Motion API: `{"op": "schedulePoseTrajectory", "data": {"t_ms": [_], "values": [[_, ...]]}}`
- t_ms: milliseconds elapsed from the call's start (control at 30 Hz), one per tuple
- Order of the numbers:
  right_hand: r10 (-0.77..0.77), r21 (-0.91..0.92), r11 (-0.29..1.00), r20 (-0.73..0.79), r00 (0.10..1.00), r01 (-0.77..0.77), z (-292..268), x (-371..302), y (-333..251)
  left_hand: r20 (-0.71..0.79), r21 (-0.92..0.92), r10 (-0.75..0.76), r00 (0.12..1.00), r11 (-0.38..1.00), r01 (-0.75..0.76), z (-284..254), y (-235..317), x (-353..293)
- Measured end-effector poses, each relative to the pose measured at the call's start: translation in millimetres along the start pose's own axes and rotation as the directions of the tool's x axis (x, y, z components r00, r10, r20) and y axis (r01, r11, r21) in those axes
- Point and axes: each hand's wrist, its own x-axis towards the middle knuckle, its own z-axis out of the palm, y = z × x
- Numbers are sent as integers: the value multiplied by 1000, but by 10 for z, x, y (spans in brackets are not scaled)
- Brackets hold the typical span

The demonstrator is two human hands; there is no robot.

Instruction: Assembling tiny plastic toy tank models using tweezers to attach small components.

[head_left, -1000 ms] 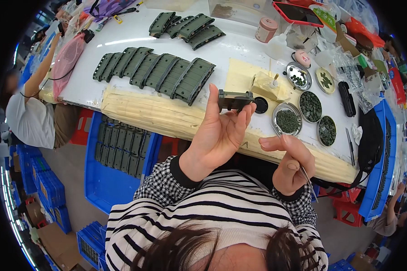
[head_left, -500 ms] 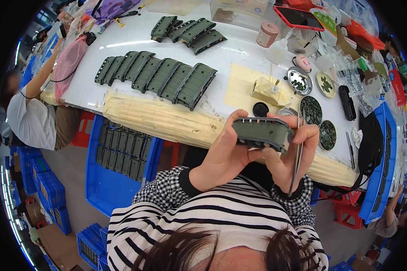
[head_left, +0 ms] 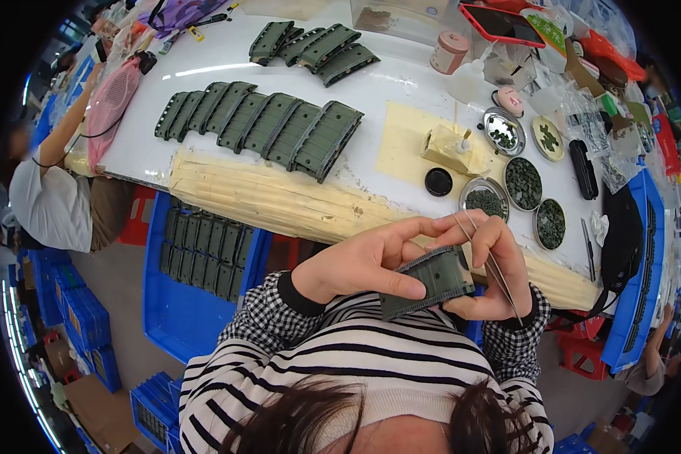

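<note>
The left hand grips the curved green piece, its thumb pressed on the upper face and its fingers mostly hidden behind. The right hand has the slim metal tweezers tucked between its fingers, while its lower fingers appear to touch the piece's right end. The piece is held tilted in the air in front of the striped shirt, nearer the body than the padded edge of the tabletop.

With no surface seen directly beneath it, the piece could drop toward the lap or floor if the left thumb slipped. The tweezers cross the right hand close to the piece, so a careless turn of the wrist might scratch its face or prick a finger. Having them tucked there may also weaken the right hand's pinch.

Just beyond the hands, the round dish of small green bits sits near the tabletop's edge; a knuckle or sleeve swinging outward could tip it and scatter the bits. Whether any loose part sits under the fingers cannot be told.
</note>
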Motion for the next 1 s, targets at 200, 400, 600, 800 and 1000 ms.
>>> {"op": "schedulePoseTrajectory", "data": {"t_ms": [200, 400, 600, 800, 1000], "values": [[-38, -65, 998, -209, 977, 25, -85, -89, 70, 116, 13, 4, 993, 1000, -6, -31, 50, -105], [-31, -484, 843, -478, 878, -234, -403, -99, 27, -28, -13, 43, 999, 999, -43, 2, 71, -125], [125, -484, 700, -641, 757, -526, -706, -166, -121, -166, 74, 58, 984, 996, -46, 31, 119, -142], [27, -766, 454, -498, 867, -455, -916, -147, 37, -331, 144, 208, 920, 975, -168, 44, 307, -198], [74, -773, 434, -480, 874, -462, -917, -128, 59, -290, 451, 410, 865, 856, -254, 21, 656, -189]]}}
